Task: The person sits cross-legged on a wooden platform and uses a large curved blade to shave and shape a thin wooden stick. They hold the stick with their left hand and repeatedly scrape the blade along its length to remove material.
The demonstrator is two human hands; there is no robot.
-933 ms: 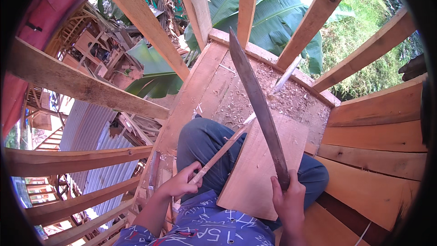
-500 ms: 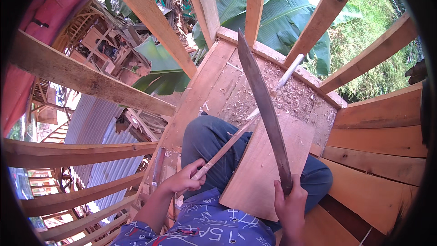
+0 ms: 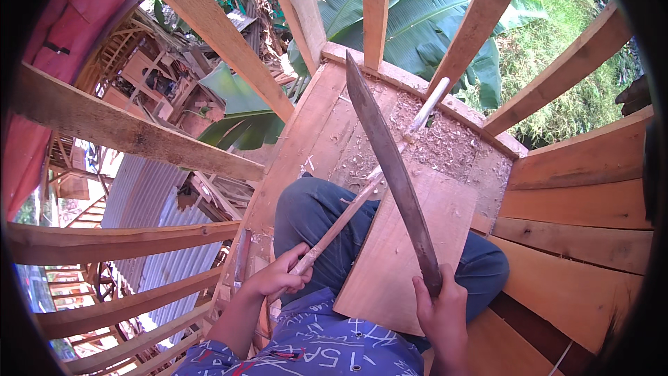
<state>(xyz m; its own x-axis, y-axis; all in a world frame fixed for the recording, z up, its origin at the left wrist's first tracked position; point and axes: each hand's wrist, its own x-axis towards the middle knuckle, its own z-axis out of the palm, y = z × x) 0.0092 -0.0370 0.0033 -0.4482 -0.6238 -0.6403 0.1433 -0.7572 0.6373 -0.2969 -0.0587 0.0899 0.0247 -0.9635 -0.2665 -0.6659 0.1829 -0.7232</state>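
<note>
My left hand (image 3: 284,273) is closed around the near end of a long, peeled wooden stick (image 3: 341,221). The stick slants away over my left knee, and its pale far end reaches the edge of the plank floor. In my right hand (image 3: 442,306) is the grip of a machete (image 3: 390,160), its long dark blade pointing up and away to the left. The blade crosses above the stick in this view; whether they touch I cannot tell. A flat wooden board (image 3: 442,219) lies across my lap beneath the machete.
Wood shavings (image 3: 452,143) litter the plank floor (image 3: 316,122) ahead. Wooden slats (image 3: 139,136) fence the left and far sides, with a plank wall (image 3: 577,202) at right. Beyond are banana leaves (image 3: 424,21), corrugated metal sheets (image 3: 163,237) and piled wood scraps (image 3: 149,73).
The view has shifted slightly. The machete's tip has swung a little to the left, and more of the stick shows beside the blade. Both hands keep their hold.
</note>
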